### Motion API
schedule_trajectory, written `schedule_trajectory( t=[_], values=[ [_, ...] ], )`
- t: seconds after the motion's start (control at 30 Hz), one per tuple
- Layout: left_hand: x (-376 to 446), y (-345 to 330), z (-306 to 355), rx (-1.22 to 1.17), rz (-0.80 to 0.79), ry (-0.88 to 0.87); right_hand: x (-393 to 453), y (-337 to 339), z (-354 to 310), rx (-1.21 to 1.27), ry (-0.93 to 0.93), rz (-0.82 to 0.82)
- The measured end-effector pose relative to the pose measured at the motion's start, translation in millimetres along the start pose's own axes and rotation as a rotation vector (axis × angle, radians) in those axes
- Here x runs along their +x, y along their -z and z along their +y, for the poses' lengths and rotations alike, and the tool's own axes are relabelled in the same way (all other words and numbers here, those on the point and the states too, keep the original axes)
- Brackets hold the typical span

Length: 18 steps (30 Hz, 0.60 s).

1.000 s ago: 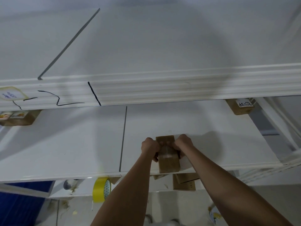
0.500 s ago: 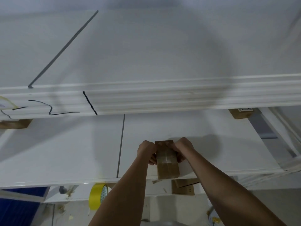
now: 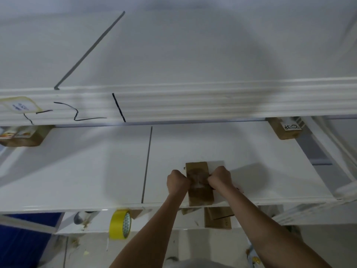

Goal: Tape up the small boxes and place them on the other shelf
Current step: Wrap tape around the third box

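Brown cardboard, a small box [image 3: 199, 183], lies flat on the white shelf [image 3: 96, 171] at the lower middle of the frame, close to the front edge. It sits there so the shelf holds it steady while both hands work. The left hand [image 3: 177, 182] and the right hand [image 3: 220, 179] are curled into fists, one on each side of the box, and they seem to press shiny clear tape down across its top. I think the tape is being rubbed on so the flaps stay closed. A yellow tape roll [image 3: 120, 224] waits below the shelf at lower left, easy to reach. More brown boxes [image 3: 218, 219] sit under the shelf edge. Another box [image 3: 284, 129] rests far back at the right.
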<state>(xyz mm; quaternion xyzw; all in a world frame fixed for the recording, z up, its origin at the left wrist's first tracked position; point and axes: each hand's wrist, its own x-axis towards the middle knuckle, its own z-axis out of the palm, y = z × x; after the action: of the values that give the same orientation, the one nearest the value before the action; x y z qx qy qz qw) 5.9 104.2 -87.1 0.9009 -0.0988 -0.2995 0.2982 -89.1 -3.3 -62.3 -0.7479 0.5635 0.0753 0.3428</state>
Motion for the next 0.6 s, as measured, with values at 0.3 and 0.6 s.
schedule_trajectory(
  t=[0.3,0.6],
  values=[
    [-7,11,-16,-0.193,-0.193,-0.026,-8,0,23,0.179,0.114,-0.244],
    [-27,-8,-24,-0.24,-0.086,-0.09,-22,-8,35,0.422,0.122,-0.16]
  ],
)
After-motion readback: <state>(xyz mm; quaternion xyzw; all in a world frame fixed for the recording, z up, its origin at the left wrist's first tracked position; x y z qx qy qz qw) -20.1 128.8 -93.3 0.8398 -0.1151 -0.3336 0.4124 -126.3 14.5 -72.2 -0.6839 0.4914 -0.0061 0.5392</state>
